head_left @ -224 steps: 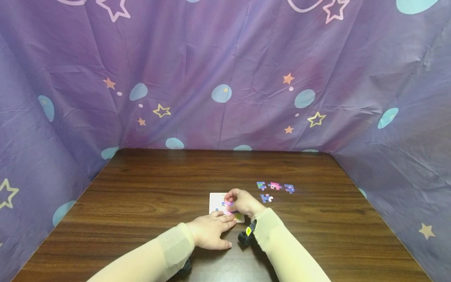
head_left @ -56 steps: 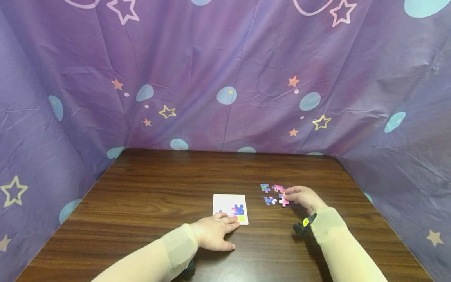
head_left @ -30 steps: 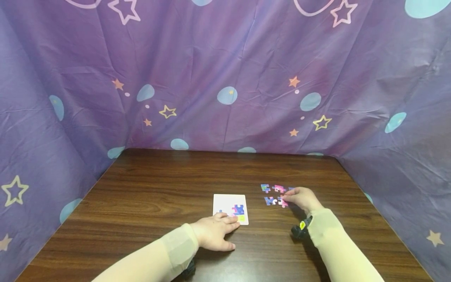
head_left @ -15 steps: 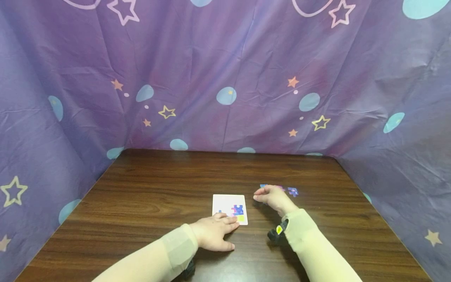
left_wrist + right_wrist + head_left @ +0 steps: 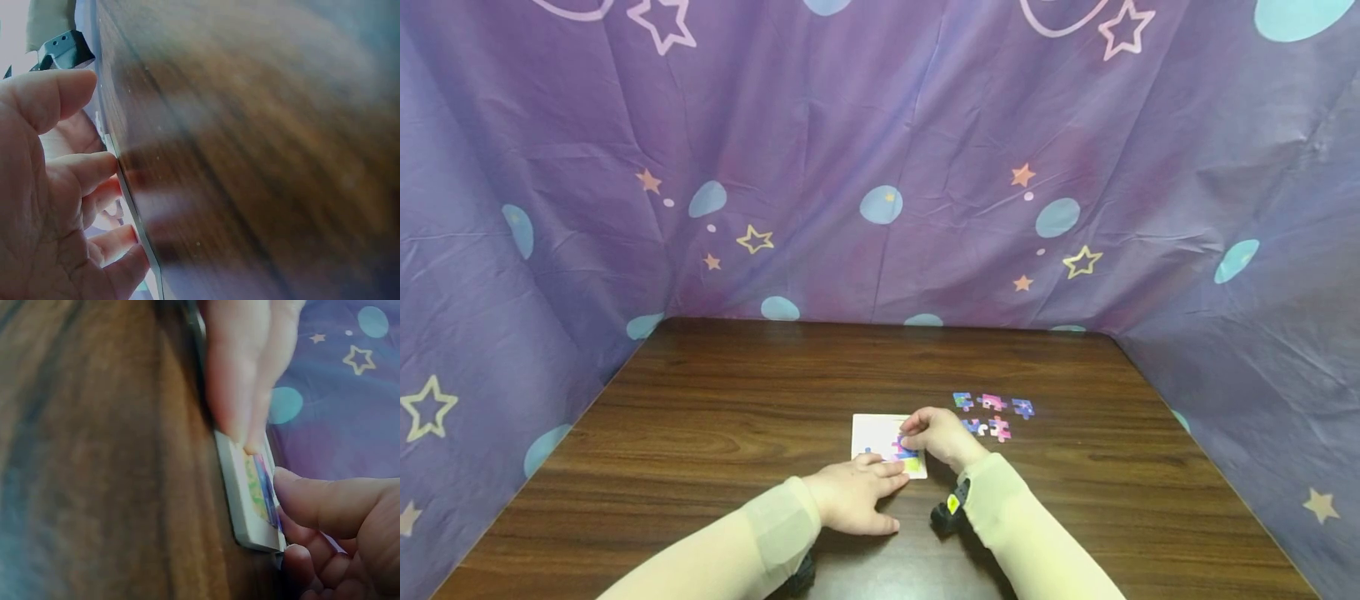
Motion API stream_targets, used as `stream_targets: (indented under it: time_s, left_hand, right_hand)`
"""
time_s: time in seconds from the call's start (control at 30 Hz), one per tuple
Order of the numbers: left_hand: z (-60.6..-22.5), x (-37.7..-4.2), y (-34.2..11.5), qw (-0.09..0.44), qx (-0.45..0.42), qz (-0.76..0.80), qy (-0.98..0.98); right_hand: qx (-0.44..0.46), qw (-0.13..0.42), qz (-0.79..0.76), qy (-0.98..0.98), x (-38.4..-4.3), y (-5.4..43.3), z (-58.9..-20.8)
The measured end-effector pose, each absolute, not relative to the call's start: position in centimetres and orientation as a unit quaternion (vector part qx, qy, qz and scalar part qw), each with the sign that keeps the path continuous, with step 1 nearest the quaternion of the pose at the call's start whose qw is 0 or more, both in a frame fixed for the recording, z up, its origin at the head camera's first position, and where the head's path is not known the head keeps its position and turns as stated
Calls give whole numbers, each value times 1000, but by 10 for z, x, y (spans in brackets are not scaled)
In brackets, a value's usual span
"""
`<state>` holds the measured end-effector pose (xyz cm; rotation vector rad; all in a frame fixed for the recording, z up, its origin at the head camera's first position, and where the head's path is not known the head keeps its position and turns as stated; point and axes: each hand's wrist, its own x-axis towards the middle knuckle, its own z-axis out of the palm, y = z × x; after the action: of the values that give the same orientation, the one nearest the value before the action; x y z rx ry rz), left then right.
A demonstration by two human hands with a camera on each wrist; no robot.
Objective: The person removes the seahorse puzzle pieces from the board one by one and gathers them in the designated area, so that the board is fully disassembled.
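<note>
Left hand [image 5: 853,497], fingers outstretched on square white board [image 5: 871,428]; right hand [image 5: 946,437], fingers curled, grip hidden, may nudge blue-and-pink jigsaw pieces [image 5: 907,455] askew.

Garment: long slvs., pale cream-yellow, L slv. [image 5: 696,554] and R slv. [image 5: 1045,542] matching. L cuff [image 5: 784,521]: wide, greyish-tinged band, sheer-looking, edge lines visible. R cuff [image 5: 985,493]: similar tint, loose hem. R wrist unit [image 5: 944,520]: blk., compact, bright yellow mark [image 5: 953,503]. L wrist unit [image 5: 803,575]: blk., partly hidden by cuff. L wrist view: dk. angular housing [image 5: 74,51], approx. wedge-shaped, two small round holes. L hand [image 5: 853,497], R hand [image 5: 947,437]: bare.
</note>
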<state>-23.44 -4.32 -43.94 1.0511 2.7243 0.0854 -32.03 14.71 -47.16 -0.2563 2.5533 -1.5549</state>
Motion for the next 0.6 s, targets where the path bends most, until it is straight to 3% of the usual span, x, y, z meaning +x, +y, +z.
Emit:
stream_targets:
  time_s: [0.6]
  left_hand:
    - [-439, -234, -43, 98, 368, 28, 924]
  right_hand:
    - [-121, 56, -443, 886, -317, 143, -470]
